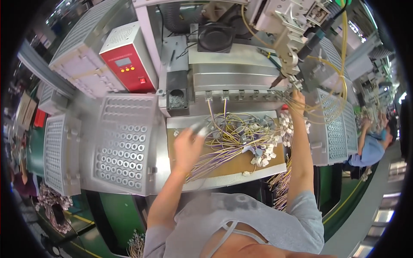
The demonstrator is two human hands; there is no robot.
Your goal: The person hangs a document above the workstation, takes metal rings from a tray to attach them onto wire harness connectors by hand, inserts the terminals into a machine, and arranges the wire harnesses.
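Note:
My left hand (188, 146) is smeared by motion over the left part of the work tray (172, 161). A pale blur lies at its fingertips, too unclear to name. Beside it spreads a tangle of yellow, purple and grey wires (241, 133) with white connectors (267, 155). My right hand (297, 103) reaches up to the right end of a metal fixture (236, 77), its fingers pinched near thin wires under a soldering iron (278, 80). What they grip is hidden. Two wire leads (225, 107) hang from slots at the fixture's left.
A red and white control box (131, 64) stands at back left, near a clear case of round parts (124, 146). A black fan (215, 38) sits behind the fixture; pliers (272, 59) lie near the soldering arm. Another person (370, 146) works at far right.

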